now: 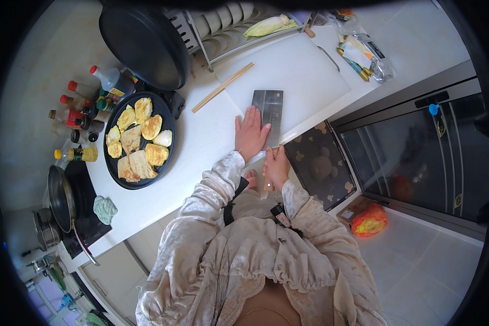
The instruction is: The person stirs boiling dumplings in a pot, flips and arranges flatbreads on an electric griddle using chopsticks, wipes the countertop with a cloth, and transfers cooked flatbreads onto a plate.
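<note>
My right hand is closed around the wooden handle of a cleaver at the front edge of the counter. The cleaver's broad dark steel blade lies over a white cutting board. Beside it, my left hand is laid flat, palm down, with its fingers pointing away from me. Its fingertips and thumb overlap the left side of the blade. What lies under that palm is hidden. A pair of wooden chopsticks rests partly on the board, left of the blade.
On the left, an open electric griddle holds browned egg-coated pieces and flatbread, its lid raised. Seasoning bottles stand behind it. A dish rack bears a napa cabbage. A frying pan sits near a green cloth.
</note>
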Demonstrator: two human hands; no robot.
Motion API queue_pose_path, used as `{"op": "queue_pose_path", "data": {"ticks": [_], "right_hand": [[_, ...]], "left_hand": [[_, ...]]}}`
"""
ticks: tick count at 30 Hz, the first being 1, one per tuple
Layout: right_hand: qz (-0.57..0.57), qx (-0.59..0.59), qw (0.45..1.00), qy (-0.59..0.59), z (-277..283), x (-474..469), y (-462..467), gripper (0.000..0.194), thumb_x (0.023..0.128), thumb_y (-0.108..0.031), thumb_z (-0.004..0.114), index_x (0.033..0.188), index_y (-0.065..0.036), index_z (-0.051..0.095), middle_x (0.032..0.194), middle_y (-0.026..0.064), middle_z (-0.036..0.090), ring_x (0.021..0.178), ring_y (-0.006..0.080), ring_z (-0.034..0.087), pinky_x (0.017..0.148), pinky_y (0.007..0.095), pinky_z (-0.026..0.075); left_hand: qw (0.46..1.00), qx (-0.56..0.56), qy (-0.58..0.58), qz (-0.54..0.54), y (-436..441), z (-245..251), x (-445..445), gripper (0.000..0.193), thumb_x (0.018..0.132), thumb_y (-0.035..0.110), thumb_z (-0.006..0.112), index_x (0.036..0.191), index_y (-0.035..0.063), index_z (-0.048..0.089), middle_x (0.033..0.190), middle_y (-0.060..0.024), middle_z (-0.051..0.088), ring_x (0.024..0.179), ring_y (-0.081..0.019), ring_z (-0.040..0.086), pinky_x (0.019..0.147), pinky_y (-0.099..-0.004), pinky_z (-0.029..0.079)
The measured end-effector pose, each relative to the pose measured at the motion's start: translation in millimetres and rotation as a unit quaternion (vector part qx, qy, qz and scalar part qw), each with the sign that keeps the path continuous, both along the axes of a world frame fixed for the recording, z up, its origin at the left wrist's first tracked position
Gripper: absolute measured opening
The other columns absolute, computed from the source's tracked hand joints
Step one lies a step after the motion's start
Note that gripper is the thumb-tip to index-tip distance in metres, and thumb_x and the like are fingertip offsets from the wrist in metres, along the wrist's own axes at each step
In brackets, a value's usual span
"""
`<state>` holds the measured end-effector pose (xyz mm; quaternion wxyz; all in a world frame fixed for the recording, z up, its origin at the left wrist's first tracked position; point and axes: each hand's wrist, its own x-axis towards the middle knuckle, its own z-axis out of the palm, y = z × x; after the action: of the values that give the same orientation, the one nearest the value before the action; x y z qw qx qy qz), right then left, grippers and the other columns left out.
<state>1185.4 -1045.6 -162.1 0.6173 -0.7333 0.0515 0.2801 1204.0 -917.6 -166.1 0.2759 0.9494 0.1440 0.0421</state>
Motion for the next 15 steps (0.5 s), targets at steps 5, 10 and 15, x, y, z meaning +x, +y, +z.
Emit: {"op": "queue_pose_path", "data": {"ticks": [5, 10, 15], "right_hand": [[-0.064, 0.111, 0.987, 0.093, 5, -3, 3, 0.016, 0.094, -0.020, 0.049, 0.095, -0.008, 0.040, 0.060, 0.0031, 0.046, 0.040, 0.0111, 0.044, 0.033, 0.0270, 0.036], [-0.055, 0.136, 0.987, 0.071, 6, -2, -24, 0.014, 0.096, -0.021, 0.046, 0.092, -0.010, 0.038, 0.059, 0.0008, 0.042, 0.040, 0.0101, 0.042, 0.034, 0.0262, 0.037], [-0.066, 0.088, 0.993, 0.046, 4, -10, -43, 0.012, 0.093, -0.014, 0.047, 0.098, -0.006, 0.038, 0.060, 0.0023, 0.044, 0.038, 0.0098, 0.043, 0.032, 0.0258, 0.037]], "left_hand": [[0.997, -0.045, -0.055, -0.034, -2, 12, -3, 0.059, 0.093, 0.034, 0.040, 0.138, -0.0039, 0.030, 0.145, -0.0194, 0.029, 0.137, -0.0315, 0.022, 0.111, -0.0510, 0.011], [0.995, -0.079, -0.064, -0.005, 16, 9, -11, 0.059, 0.093, 0.029, 0.042, 0.141, -0.0022, 0.025, 0.147, -0.0199, 0.026, 0.138, -0.0322, 0.020, 0.111, -0.0491, 0.011], [0.998, -0.027, -0.038, 0.034, 39, -4, -13, 0.059, 0.092, 0.029, 0.043, 0.138, -0.0035, 0.028, 0.146, -0.0195, 0.026, 0.138, -0.0311, 0.021, 0.110, -0.0508, 0.012]]}}
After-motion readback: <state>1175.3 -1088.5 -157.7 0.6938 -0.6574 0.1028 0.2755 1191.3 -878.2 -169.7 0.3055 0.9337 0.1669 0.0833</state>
